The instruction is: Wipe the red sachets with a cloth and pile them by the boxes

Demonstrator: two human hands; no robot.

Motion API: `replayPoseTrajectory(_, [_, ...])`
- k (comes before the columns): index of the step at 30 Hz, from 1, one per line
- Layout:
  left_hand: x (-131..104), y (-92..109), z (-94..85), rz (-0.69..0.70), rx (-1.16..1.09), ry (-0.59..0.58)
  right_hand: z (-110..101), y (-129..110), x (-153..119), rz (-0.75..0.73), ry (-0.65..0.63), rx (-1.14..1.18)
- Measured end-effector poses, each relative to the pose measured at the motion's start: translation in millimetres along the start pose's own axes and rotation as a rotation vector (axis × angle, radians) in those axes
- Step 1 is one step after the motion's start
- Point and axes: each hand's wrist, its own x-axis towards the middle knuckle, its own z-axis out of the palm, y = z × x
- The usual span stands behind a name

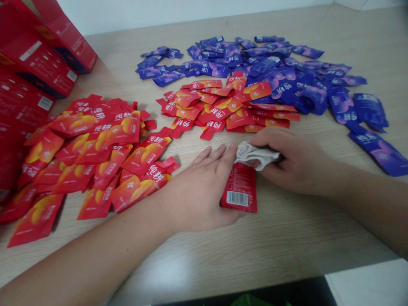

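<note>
A red sachet (239, 187) lies on the table with its barcode side up. My left hand (204, 191) rests flat over the sachet's left edge, its fingers stretched out and thumb near the bottom edge. My right hand (291, 161) is closed round a folded whitish cloth (256, 155), which touches the top end of the sachet. Part of the sachet is hidden under the cloth and my left hand. Just beyond both hands lies a heap of red-orange sachets (216, 110).
A larger pile of red sachets (92, 148) spreads at the left. Many blue-purple sachets (280, 80) are heaped at the back right, with some (379, 153) trailing toward the right edge. Red boxes (35, 63) stand at the left back, near the white wall (191, 10).
</note>
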Motion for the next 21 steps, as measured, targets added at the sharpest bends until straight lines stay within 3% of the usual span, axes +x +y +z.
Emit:
replayPoseTrajectory(2, [1.3,1.2,-1.3,-0.031,-0.033,-0.005,-3.0,-8.8,-2.3,-0.089,0.014,0.093])
replayPoseTrajectory(4, [2.0,1.7,-2.1,-0.049,-0.057,-0.017,-1.8,-19.8,-4.3,-0.181,-0.13,0.199])
replayPoseTrajectory(6, [1.6,2.1,-2.2,-0.046,-0.06,-0.025,3.1,-29.6,-5.5,-0.176,-0.293,0.248])
replayPoseTrajectory(8, [0.4,3.0,-1.6,-0.038,-0.044,-0.028,8.8,-35.4,-5.7,-0.124,-0.354,0.224])
replayPoseTrajectory(16, [0.3,7.9,-2.3,-0.093,0.007,-0.013,14.3,-30.1,-2.1,-0.071,-0.238,0.047])
replayPoseTrajectory(21, [1.0,8.5,-2.6,-0.116,0.032,0.004,15.2,-13.7,3.0,-0.005,-0.171,-0.064])
